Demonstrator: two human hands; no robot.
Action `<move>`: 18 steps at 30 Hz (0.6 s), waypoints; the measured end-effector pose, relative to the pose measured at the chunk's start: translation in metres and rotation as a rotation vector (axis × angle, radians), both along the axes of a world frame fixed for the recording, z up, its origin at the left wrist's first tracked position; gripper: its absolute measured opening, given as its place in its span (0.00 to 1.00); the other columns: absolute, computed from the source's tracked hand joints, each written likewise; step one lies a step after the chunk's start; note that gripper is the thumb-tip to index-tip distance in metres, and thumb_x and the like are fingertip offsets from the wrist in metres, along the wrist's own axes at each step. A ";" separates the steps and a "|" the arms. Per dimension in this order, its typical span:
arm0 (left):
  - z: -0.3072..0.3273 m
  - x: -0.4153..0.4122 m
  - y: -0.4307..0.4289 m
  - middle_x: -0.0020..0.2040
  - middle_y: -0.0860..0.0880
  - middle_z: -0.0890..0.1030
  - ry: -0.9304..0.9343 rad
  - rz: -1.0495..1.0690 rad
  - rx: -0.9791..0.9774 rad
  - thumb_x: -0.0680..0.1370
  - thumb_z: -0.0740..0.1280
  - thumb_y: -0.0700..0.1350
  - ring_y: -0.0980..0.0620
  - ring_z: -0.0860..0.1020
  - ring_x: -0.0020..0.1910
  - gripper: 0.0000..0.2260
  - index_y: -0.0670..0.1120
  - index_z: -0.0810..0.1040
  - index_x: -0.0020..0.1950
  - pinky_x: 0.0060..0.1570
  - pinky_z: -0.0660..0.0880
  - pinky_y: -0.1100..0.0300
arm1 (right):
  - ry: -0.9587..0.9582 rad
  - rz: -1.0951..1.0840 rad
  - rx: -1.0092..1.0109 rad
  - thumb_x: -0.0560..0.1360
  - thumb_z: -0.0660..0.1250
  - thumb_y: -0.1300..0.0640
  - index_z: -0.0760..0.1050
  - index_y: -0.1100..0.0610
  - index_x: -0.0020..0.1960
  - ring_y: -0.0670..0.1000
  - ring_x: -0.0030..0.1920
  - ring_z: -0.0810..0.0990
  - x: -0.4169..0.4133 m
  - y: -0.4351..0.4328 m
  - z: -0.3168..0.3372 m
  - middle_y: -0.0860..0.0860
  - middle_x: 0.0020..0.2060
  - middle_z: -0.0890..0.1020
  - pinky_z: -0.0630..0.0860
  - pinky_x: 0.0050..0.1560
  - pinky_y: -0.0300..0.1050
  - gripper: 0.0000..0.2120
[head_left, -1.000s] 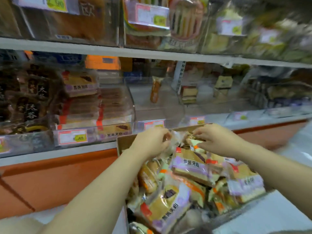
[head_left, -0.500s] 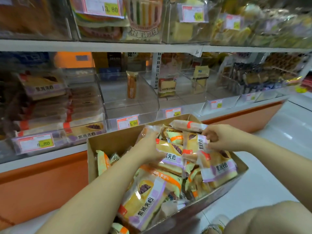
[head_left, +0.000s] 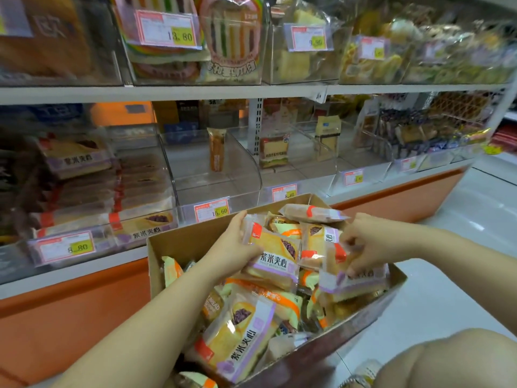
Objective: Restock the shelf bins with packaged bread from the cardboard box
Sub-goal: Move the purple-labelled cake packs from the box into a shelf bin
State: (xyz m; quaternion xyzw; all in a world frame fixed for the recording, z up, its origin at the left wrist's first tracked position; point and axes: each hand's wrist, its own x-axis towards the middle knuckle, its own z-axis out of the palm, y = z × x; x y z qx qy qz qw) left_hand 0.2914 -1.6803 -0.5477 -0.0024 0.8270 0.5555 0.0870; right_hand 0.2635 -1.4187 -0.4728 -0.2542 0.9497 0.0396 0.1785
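Observation:
A cardboard box (head_left: 179,245) full of packaged bread stands on the floor in front of the shelf. My left hand (head_left: 233,246) grips the left side of a yellow and purple bread pack (head_left: 277,254) raised above the pile. My right hand (head_left: 363,247) holds the right side of a neighbouring pack (head_left: 324,245) of the same kind. Another such pack (head_left: 240,337) lies at the box's near end. The clear shelf bin (head_left: 221,189) behind the box holds a single upright bread pack (head_left: 216,148). The bin to its left (head_left: 140,191) is stacked with the same purple bread.
Further clear bins (head_left: 302,163) to the right hold a few packs. An upper shelf (head_left: 195,92) carries full bins with price tags. The orange shelf base (head_left: 70,317) runs behind the box. White floor lies to the right, and my knee (head_left: 453,359) shows at the lower right.
The view has swung right and pulled back, so the whole box now shows. Both hands have gathered bread packs and lifted them slightly above the pile.

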 end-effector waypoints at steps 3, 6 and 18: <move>0.008 0.008 -0.010 0.57 0.44 0.77 0.054 0.005 0.106 0.75 0.68 0.38 0.50 0.77 0.36 0.29 0.52 0.62 0.73 0.37 0.77 0.53 | 0.053 0.039 -0.229 0.66 0.75 0.44 0.66 0.53 0.32 0.45 0.34 0.69 0.009 -0.021 0.022 0.45 0.32 0.71 0.66 0.35 0.42 0.20; 0.026 0.015 -0.018 0.47 0.44 0.80 0.134 -0.013 0.186 0.76 0.68 0.37 0.53 0.80 0.39 0.15 0.49 0.73 0.59 0.39 0.79 0.58 | 0.129 0.121 -0.324 0.67 0.74 0.44 0.75 0.57 0.40 0.44 0.49 0.73 0.013 -0.051 0.035 0.44 0.50 0.74 0.67 0.44 0.34 0.18; 0.081 0.030 -0.080 0.55 0.53 0.81 0.383 0.035 0.228 0.78 0.66 0.46 0.58 0.80 0.53 0.14 0.51 0.73 0.64 0.50 0.78 0.62 | 0.217 0.249 -0.435 0.67 0.74 0.44 0.76 0.45 0.42 0.41 0.45 0.75 0.004 -0.148 0.075 0.43 0.43 0.77 0.73 0.48 0.41 0.10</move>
